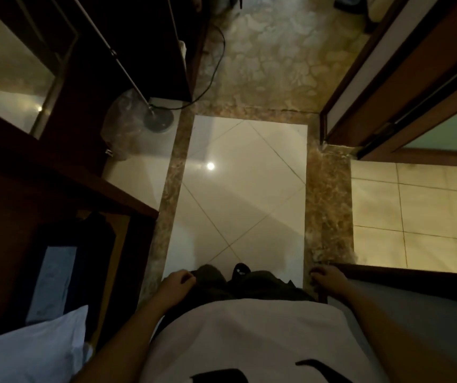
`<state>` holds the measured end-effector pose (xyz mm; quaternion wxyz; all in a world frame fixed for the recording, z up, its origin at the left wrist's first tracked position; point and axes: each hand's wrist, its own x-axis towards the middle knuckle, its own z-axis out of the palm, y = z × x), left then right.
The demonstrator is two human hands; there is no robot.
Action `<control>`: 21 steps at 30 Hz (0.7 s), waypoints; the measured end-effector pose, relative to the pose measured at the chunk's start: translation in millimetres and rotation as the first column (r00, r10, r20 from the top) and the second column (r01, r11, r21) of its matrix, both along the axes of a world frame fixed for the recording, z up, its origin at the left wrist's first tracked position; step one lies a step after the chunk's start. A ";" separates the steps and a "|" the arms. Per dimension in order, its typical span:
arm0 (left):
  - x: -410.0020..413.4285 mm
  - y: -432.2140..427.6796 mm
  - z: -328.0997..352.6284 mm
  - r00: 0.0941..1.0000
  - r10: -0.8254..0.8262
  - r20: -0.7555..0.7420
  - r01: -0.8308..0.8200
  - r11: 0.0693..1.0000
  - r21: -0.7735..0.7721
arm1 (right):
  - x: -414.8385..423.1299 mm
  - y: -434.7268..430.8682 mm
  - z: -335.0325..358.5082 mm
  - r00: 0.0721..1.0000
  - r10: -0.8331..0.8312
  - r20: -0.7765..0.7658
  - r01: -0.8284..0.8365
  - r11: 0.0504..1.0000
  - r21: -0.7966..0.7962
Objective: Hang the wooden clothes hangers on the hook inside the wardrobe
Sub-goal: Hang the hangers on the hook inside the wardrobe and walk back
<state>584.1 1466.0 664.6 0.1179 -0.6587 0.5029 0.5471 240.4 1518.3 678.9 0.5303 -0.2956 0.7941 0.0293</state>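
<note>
Left hand (179,283) and right hand (329,279) hang loosely curled and empty, no wooden clothes hangers or hook in view, dark brown wooden wardrobe (28,175) at left; risk: dim light, a blind reach could clip its edge.

Wearing a loose white T-shirt (249,327), filling most of the near frame. Carrying bold black printed shapes (321,367) across its near part, cut off by the edge. Wearing dark olive-black trousers (249,286) beyond the hem. Wearing a black shoe (240,270) bearing a small white mark, farther out. Leaving forearms bare down to left hand (179,281) and right hand (328,277).
</note>
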 end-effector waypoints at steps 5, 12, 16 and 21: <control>-3.2 -55.6 -1.3 1.000 0.017 0.011 -0.017 1.000 -0.020 | -1.1 -106.2 12.1 0.997 0.033 0.069 -0.025 0.993 -0.115; 1.4 -160.6 -15.9 0.995 0.097 -0.012 -0.097 0.995 -0.016 | 6.9 -271.9 28.5 0.990 -0.039 0.134 0.077 0.953 -0.293; 2.9 -240.7 -14.1 0.994 0.102 -0.043 -0.101 0.994 0.030 | 9.1 -337.2 37.7 0.990 -0.056 0.130 0.094 0.947 -0.306; 3.0 -335.6 -11.6 0.999 0.031 -0.021 -0.030 0.999 0.037 | -2.3 -374.9 36.3 0.984 -0.136 0.113 0.164 0.943 -0.289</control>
